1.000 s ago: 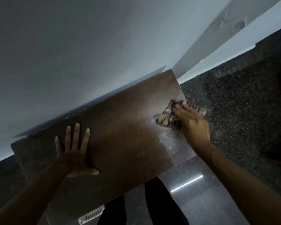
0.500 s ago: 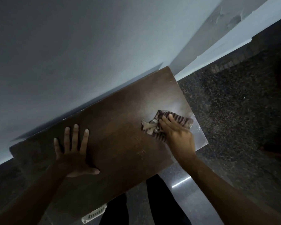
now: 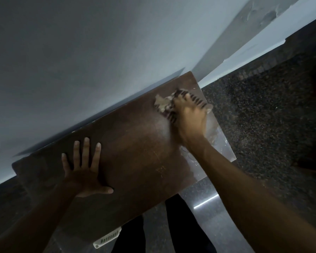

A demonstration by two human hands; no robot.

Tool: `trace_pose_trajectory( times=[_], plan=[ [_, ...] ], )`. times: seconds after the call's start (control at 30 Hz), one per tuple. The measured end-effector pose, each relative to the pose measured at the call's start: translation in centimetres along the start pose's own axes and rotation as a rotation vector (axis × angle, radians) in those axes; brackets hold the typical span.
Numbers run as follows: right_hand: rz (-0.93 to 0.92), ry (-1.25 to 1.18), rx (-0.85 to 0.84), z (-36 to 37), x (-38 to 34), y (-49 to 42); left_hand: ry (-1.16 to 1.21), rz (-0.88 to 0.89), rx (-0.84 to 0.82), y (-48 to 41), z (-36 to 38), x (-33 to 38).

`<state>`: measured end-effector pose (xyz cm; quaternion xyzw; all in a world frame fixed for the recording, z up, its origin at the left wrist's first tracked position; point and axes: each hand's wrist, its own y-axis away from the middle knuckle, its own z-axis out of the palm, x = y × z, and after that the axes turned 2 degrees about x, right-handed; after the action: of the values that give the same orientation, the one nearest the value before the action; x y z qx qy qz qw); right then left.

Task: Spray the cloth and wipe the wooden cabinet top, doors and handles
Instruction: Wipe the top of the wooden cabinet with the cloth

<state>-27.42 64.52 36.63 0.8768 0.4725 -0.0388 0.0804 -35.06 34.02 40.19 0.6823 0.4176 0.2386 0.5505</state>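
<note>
One crumpled striped brown-and-cream cloth [image 3: 165, 105] near the far right corner of one dark brown wooden cabinet top [image 3: 139, 143], pressed under right hand [image 3: 190, 117], fingers extended. Left hand [image 3: 84, 172] palm-down, fingers spread, left-centre.

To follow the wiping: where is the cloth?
In the head view, the cloth lies under the right hand at the far right corner of the cabinet top, near the wall.

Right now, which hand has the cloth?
The right hand, pressing the striped cloth onto the cabinet top; the left hand lies flat on bare wood.
</note>
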Motion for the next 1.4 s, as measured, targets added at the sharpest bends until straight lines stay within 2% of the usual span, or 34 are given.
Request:
trace_pose_trajectory(
  times=[0.1,0.17,0.23,0.33,0.47,0.53,0.73,0.83,0.93,1.0,1.13,1.2,1.27,1.4],
  plan=[
    [-0.402,-0.036,-0.132,0.1,0.8,2.3,0.002,0.006,0.004,-0.1,0.0,0.1],
    [-0.506,-0.018,-0.200,-0.9,2.9,1.6,0.012,0.017,0.005,-0.1,0.0,0.0],
    [-0.430,0.021,-0.143,-2.1,4.5,-0.2,0.017,0.031,0.011,-0.1,0.0,0.0],
    [-0.196,0.035,0.050,-2.7,4.5,-4.0,0.023,0.045,0.022,-0.2,0.2,-0.3],
    [-0.002,0.055,0.100,-1.0,2.4,-5.3,0.023,0.044,0.029,-0.2,0.3,-0.4],
    [-0.016,-0.025,0.070,-0.5,1.0,-3.5,0.018,0.046,0.030,-0.2,0.3,-0.4],
    [-0.262,-0.125,-0.085,1.0,-1.9,6.9,0.020,0.049,0.044,-0.2,0.5,-0.4],
    [-0.344,-0.148,-0.055,1.4,-1.0,12.1,0.025,0.052,0.056,-0.4,0.6,-0.4],
    [-0.409,-0.161,-0.013,1.4,0.8,13.0,0.029,0.068,0.078,-0.7,0.9,-0.5],
    [-0.379,-0.124,-0.007,1.0,1.6,11.3,0.028,0.074,0.097,-0.8,1.0,-0.6],
    [-0.013,-0.119,0.025,-0.6,0.3,4.1,0.038,0.098,0.138,-1.1,1.5,-0.8],
    [0.104,-0.002,0.031,-0.5,-1.5,1.3,0.038,0.113,0.166,-1.2,1.8,-1.0],
    [0.123,0.029,0.036,-0.1,-3.8,0.7,0.031,0.124,0.200,-1.4,2.1,-1.1],
    [-0.033,-0.045,-0.098,1.3,-8.8,4.2,0.027,0.191,0.298,-2.2,3.1,-1.7]
  ],
)
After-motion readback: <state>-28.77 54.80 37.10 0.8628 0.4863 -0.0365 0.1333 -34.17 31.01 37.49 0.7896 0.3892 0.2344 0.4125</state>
